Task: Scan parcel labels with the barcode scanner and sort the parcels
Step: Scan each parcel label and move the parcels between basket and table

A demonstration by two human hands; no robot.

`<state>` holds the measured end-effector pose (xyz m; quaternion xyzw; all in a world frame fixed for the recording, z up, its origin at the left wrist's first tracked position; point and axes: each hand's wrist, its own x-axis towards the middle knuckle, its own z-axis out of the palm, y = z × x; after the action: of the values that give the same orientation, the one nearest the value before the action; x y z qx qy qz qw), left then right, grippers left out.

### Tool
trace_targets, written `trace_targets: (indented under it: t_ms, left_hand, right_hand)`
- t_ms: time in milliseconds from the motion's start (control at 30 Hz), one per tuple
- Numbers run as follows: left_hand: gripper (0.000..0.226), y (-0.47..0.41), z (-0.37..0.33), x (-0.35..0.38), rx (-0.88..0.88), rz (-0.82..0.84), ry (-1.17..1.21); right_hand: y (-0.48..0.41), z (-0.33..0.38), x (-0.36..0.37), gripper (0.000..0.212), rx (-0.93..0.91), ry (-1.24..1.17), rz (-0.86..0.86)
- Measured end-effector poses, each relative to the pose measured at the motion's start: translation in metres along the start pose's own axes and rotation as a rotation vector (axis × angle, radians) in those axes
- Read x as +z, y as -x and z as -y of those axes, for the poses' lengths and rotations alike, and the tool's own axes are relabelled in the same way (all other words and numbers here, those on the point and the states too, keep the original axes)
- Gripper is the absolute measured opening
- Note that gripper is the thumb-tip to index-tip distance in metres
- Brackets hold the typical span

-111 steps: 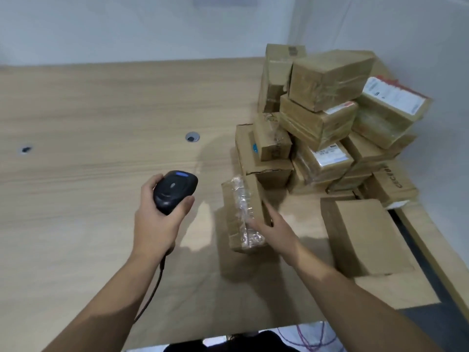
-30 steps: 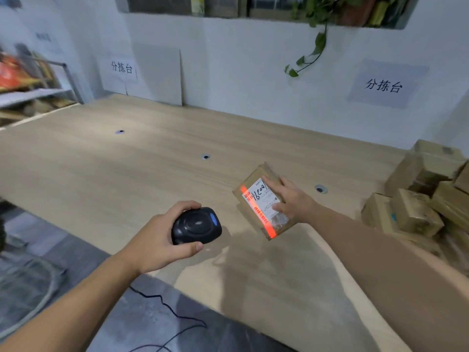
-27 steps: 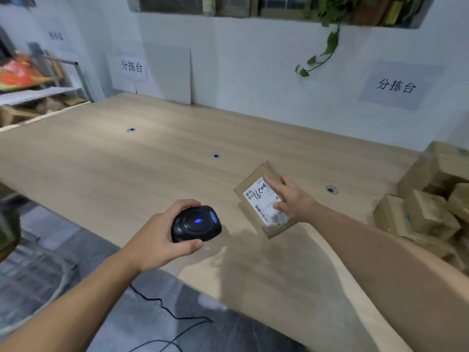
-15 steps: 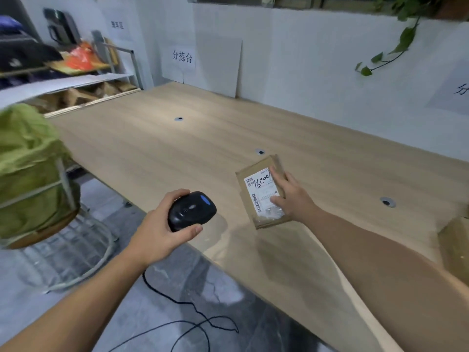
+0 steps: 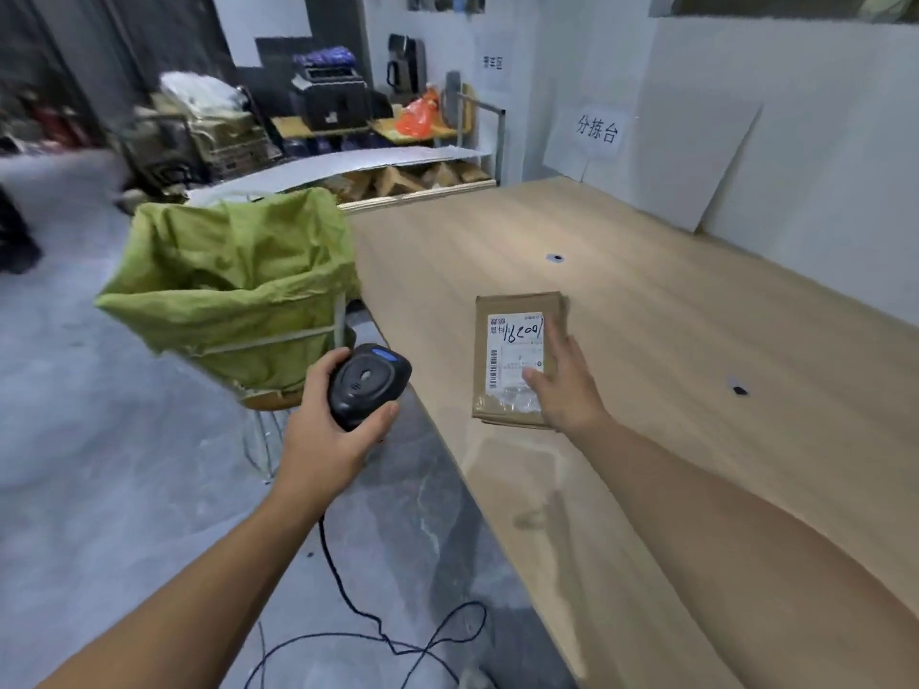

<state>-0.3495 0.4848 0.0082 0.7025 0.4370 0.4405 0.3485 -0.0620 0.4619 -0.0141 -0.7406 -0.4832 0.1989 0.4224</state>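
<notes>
My left hand (image 5: 328,440) grips a black barcode scanner (image 5: 368,390) with a blue light on top, held off the table's left edge. My right hand (image 5: 564,385) holds a small brown cardboard parcel (image 5: 512,360) above the wooden table (image 5: 696,365). Its white label with handwritten digits and a barcode faces up. The thumb lies on the label and the fingers wrap the parcel's right side. An open green sack (image 5: 233,285) on a wire frame stands on the floor left of the table, just beyond the scanner.
The scanner's black cable (image 5: 358,619) trails over the grey floor. Shelves with cardboard, bags and boxes (image 5: 378,141) stand at the back. A white board (image 5: 646,141) with a paper sign leans on the wall behind the table.
My view has swung left, away from the parcel pile, and the green sack has come into full view. Both hands moved left with the scanner and the parcel; the red scan line is gone.
</notes>
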Motion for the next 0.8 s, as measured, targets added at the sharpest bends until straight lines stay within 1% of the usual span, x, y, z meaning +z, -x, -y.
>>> trace_targets:
  t_ms: [67,267,367,467,600,800]
  left_hand:
    - [0.066,-0.02,0.003,-0.008,-0.021,-0.102,-0.01]
    - [0.073,-0.074,0.004,-0.04,-0.083,-0.39,-0.019]
    - [0.064,-0.087,0.006,-0.058,-0.094,-0.495,-0.043]
    - [0.06,-0.096,0.007,-0.075,-0.104,-0.558,-0.065]
    - [0.06,-0.107,0.018,-0.099,-0.125,-0.615,-0.076]
    - [0.065,-0.15,0.068,-0.146,-0.163,-0.702,-0.069]
  right_hand:
    - [-0.038,0.015,0.019,0.08,-0.053,-0.049,0.045]
    - [-0.132,0.063,0.085,0.083,-0.186,-0.118,0.203]
    - [-0.153,0.087,0.12,0.085,-0.245,-0.153,0.281]
    - [-0.167,0.112,0.154,0.083,-0.276,-0.183,0.339]
    - [-0.183,0.143,0.19,0.083,-0.317,-0.202,0.372]
    - [-0.227,0.183,0.26,0.083,-0.325,-0.185,0.393]
